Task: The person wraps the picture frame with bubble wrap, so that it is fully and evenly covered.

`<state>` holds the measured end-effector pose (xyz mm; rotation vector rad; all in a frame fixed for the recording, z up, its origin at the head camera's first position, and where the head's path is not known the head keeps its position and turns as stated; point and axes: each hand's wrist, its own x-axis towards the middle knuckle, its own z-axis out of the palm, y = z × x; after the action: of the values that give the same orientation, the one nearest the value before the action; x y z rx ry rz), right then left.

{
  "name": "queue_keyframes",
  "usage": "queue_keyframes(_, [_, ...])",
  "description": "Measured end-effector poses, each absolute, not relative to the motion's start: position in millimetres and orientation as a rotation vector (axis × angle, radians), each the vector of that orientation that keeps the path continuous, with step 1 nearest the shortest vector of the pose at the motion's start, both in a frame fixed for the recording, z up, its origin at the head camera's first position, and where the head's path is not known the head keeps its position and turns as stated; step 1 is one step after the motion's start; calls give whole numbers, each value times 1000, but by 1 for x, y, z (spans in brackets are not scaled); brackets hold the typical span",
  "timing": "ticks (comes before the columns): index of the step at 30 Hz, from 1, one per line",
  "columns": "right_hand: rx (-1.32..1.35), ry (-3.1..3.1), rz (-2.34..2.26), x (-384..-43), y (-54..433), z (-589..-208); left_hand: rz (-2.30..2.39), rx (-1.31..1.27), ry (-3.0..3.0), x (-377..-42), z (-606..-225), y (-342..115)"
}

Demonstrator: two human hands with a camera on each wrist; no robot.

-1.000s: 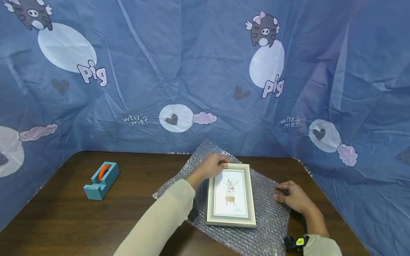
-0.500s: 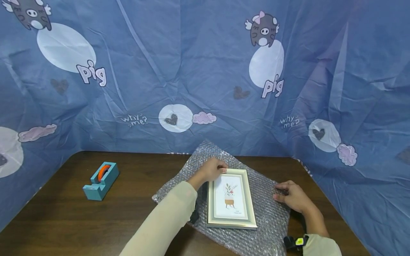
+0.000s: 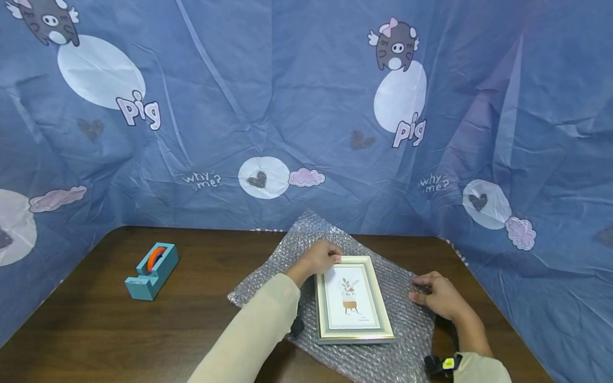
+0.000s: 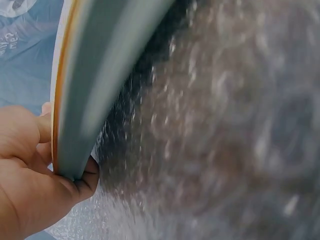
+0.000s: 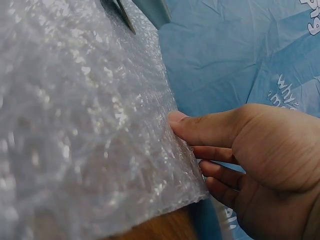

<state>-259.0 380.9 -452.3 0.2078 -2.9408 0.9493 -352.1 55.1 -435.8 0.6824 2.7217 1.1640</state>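
Observation:
My left hand [image 3: 321,258] grips the far left corner of a cream picture frame [image 3: 322,314] with a plant print in it. In the left wrist view, the thumb and fingers curl round the side of the frame [image 4: 100,85]. Under it lies a sheet of clear bubble wrap [image 3: 409,335], spread at an angle on the table. At the sheet's right side, my right hand [image 3: 442,295] pinches its edge. The right wrist view shows that thumb on top of the bubble wrap [image 5: 100,140], with part of the other fingers hidden beneath.
A teal tape dispenser [image 3: 163,268] with an orange core stands at the left of the brown wooden table [image 3: 96,324]. A blue printed cloth [image 3: 306,117] hangs behind and along both sides of the table.
The picture frame, held by my left hand, has shifted a little toward me and to the right over the bubble wrap. My right hand has stayed at the sheet's edge.

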Motion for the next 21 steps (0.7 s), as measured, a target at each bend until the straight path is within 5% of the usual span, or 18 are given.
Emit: queue_keyframes(21, [107, -2974, 941, -259, 375, -450, 1095, 748, 2693, -351, -441, 56])
